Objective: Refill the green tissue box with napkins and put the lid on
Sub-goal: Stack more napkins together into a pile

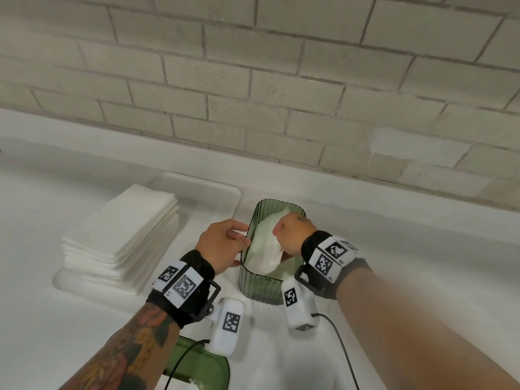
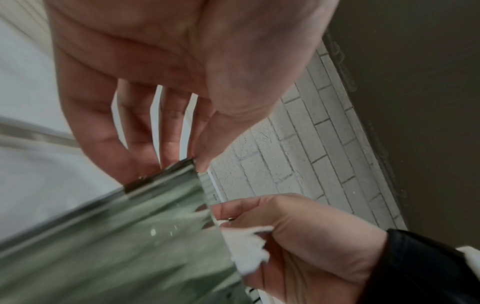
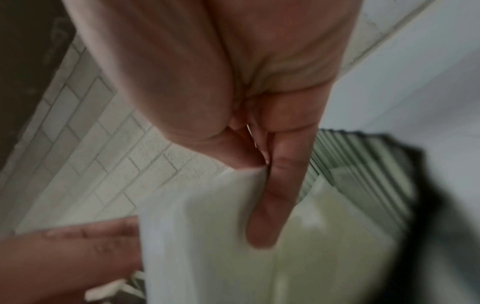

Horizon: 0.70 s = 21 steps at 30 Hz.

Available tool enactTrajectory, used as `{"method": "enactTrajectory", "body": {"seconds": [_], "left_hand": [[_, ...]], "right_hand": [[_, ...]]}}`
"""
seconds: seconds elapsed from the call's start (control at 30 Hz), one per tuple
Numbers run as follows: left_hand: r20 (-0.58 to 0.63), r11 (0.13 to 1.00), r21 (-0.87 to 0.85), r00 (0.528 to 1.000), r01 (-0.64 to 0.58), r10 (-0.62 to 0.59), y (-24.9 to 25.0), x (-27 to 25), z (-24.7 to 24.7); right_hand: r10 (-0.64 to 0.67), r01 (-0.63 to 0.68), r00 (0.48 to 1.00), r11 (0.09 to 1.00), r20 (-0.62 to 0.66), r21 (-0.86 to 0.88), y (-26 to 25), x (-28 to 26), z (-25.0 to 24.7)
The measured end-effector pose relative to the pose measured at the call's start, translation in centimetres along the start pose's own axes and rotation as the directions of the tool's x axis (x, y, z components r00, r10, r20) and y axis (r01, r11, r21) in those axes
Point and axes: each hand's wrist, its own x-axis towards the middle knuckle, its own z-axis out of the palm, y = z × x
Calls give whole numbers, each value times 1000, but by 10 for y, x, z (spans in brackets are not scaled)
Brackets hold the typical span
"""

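Observation:
The green ribbed tissue box [image 1: 263, 285] stands upright and lidless in the middle of the white counter. My right hand [image 1: 292, 235] is over its opening and pinches a bunch of white napkins [image 1: 264, 243] that hang down inside the box. The right wrist view shows thumb and fingers closed on the napkins' [image 3: 202, 236] top edge. My left hand [image 1: 225, 244] holds the box's left rim; in the left wrist view its thumb lies at the rim of the box [image 2: 130, 246] with the fingers behind the wall. The green lid [image 1: 202, 367] lies near the front edge, partly hidden by my left forearm.
A tall stack of folded white napkins [image 1: 121, 237] sits on a white tray [image 1: 213, 190] left of the box. A brick wall [image 1: 281, 94] runs close behind the counter. Black cables [image 1: 343, 347] trail from the wrist cameras across the counter.

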Motion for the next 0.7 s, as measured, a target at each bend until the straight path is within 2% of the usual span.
{"method": "enactTrajectory", "body": {"seconds": [0.17,0.27,0.33,0.4,0.5,0.57,0.7], "left_hand": [[6,1000,-5,1000,5,-5,0,1,-1],[9,1000,-1,1000,6,-6,0,1,-1],[4,1000,4,1000,6,-6,0,1,0],[3,1000,7,1000,2,-2,-1,1,0],[-3,1000,10,1000,-1,2,0,0,1],[-10,1000,0,1000,8,-8,-1,-1,1],[-17,1000,0,1000,22,-22,-1,-2,2]], "right_hand": [[70,-29,989,954,129,-298,-10,-4,9],[25,18,996,897,91,-441,-15,-9,8],[-21,46,998,896,61,-442,-19,-11,7],[-11,38,998,914,68,-404,-23,-11,7],[18,28,991,941,133,-338,-29,-12,7],[25,49,980,932,200,-359,-25,-13,11],[-12,92,974,934,225,-346,-17,-9,15]]}}
